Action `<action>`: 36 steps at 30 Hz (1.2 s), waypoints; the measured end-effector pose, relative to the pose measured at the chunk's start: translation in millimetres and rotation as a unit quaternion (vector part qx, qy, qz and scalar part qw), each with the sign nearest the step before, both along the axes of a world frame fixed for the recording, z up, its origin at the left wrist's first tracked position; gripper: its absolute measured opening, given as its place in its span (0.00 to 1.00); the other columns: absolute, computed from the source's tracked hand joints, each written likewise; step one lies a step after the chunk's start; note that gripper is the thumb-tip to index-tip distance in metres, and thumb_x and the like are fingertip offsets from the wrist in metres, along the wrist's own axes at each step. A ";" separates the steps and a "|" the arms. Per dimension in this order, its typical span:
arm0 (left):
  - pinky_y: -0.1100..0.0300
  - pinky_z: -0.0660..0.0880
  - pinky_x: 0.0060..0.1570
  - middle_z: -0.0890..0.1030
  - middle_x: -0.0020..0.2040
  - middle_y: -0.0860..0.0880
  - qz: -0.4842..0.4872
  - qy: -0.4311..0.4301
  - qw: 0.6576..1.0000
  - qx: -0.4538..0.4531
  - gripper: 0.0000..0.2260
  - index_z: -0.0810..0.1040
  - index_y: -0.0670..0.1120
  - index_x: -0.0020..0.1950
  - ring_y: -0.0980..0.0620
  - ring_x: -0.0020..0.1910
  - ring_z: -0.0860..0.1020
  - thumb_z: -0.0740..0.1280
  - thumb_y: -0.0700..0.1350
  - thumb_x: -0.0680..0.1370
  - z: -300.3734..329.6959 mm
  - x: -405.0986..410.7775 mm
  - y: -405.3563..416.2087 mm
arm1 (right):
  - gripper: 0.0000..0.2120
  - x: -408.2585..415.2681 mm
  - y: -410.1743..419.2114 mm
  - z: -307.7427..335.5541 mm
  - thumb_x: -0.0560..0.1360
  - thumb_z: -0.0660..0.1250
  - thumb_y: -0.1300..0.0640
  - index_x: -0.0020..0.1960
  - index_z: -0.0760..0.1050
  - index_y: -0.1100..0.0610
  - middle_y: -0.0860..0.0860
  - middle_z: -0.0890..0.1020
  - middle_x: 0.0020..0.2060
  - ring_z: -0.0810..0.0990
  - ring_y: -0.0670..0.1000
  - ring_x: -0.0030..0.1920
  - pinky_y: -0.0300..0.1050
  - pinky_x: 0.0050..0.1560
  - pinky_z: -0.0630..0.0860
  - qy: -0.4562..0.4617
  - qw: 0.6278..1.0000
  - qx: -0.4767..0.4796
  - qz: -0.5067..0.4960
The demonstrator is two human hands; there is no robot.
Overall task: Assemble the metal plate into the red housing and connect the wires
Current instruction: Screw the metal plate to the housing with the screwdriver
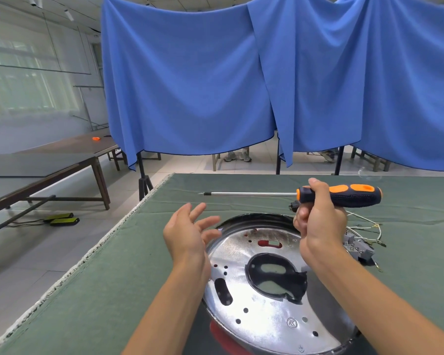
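Note:
A round shiny metal plate [264, 313] with holes and a large dark central opening lies in the housing, whose red wall [223, 335] shows at the plate's lower left edge. My right hand [318, 221] grips the black and orange handle of a long screwdriver [344, 194]; its shaft points left, level above the table. My left hand [187, 231] hovers open above the plate's left rim, fingers spread, holding nothing. White wires [367, 228] and a grey connector block [360, 249] lie to the right of the plate, partly behind my right wrist.
The work sits on a table with a green cloth [113, 278], whose left edge runs diagonally. Blue curtains [215, 85] hang behind it on stands. Long dark tables [49, 165] stand at the left, with pedals [62, 219] on the floor.

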State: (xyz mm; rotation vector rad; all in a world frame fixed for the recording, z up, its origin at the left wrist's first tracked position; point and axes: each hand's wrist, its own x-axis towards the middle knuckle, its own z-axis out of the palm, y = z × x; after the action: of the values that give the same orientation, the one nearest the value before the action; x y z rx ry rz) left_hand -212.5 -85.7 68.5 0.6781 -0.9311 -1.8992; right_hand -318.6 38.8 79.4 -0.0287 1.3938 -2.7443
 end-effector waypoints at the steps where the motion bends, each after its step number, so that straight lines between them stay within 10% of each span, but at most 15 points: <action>1: 0.64 0.70 0.21 0.80 0.45 0.46 0.021 -0.025 0.999 -0.034 0.06 0.75 0.42 0.53 0.56 0.26 0.76 0.60 0.38 0.80 -0.5 -0.3 -4.3 | 0.11 -0.5 1.0 0.6 0.73 0.69 0.53 0.35 0.73 0.55 0.46 0.72 0.19 0.63 0.43 0.18 0.33 0.18 0.58 0.002 1.000 -0.004 -0.009; 3: 0.63 0.73 0.31 0.79 0.45 0.50 0.061 -0.160 0.962 -0.214 0.08 0.78 0.49 0.48 0.57 0.34 0.76 0.61 0.39 0.78 -5.6 -2.1 -16.3 | 0.11 -0.6 2.3 1.8 0.73 0.69 0.54 0.34 0.73 0.55 0.46 0.74 0.20 0.66 0.42 0.18 0.33 0.18 0.60 0.010 1.000 -0.006 -0.024; 7: 0.54 0.71 0.62 0.78 0.61 0.51 -0.084 -0.407 0.765 -0.491 0.14 0.77 0.50 0.62 0.51 0.61 0.74 0.61 0.43 0.78 -19.7 -7.7 -21.8 | 0.10 1.1 1.5 1.3 0.73 0.69 0.54 0.35 0.73 0.55 0.46 0.75 0.20 0.68 0.42 0.19 0.33 0.19 0.62 0.034 0.999 0.019 -0.028; 10: 0.55 0.70 0.62 0.78 0.63 0.49 -0.134 -0.459 0.704 -0.525 0.17 0.75 0.48 0.66 0.47 0.63 0.74 0.58 0.38 0.79 -25.4 -10.6 -20.4 | 0.10 1.7 2.1 1.8 0.73 0.69 0.55 0.36 0.73 0.56 0.46 0.74 0.20 0.69 0.42 0.19 0.32 0.19 0.64 0.051 0.997 0.045 -0.020; 14: 0.56 0.69 0.35 0.74 0.35 0.46 -0.108 -0.534 0.654 -0.524 0.06 0.71 0.44 0.36 0.42 0.37 0.71 0.58 0.38 0.72 -17.0 -2.8 -21.8 | 0.10 -2.4 5.2 4.3 0.73 0.69 0.54 0.36 0.73 0.56 0.47 0.76 0.23 0.69 0.42 0.20 0.33 0.20 0.65 0.085 0.993 0.085 -0.015; 18: 0.62 0.63 0.28 0.72 0.29 0.50 -0.133 -0.612 0.576 -0.525 0.11 0.65 0.45 0.32 0.50 0.25 0.70 0.60 0.47 0.72 -7.3 5.8 -17.2 | 0.12 -6.5 11.3 6.9 0.73 0.70 0.53 0.33 0.74 0.54 0.49 0.76 0.24 0.69 0.43 0.21 0.34 0.20 0.65 0.132 0.985 0.110 -0.010; 26: 0.58 0.63 0.35 0.71 0.33 0.45 -0.300 -0.510 0.702 -0.397 0.12 0.72 0.43 0.37 0.49 0.29 0.67 0.65 0.49 0.75 -19.2 -12.5 -27.4 | 0.05 4.0 15.5 1.1 0.74 0.70 0.54 0.40 0.79 0.54 0.48 0.77 0.24 0.75 0.44 0.26 0.34 0.26 0.71 0.242 0.955 0.171 0.016; 36: 0.58 0.65 0.40 0.73 0.39 0.43 -0.209 -0.306 0.876 -0.310 0.09 0.77 0.38 0.49 0.50 0.37 0.71 0.65 0.44 0.78 -5.8 1.2 -24.7 | 0.06 15.2 1.8 27.3 0.72 0.69 0.60 0.48 0.77 0.52 0.49 0.81 0.37 0.79 0.44 0.35 0.34 0.41 0.75 0.436 0.889 0.134 -0.049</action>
State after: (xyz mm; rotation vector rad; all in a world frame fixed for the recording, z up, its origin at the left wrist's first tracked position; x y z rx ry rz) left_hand -211.2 -110.4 62.7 0.7223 -2.1238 -1.5763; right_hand -303.4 40.5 106.7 -1.3507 1.9563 -2.6602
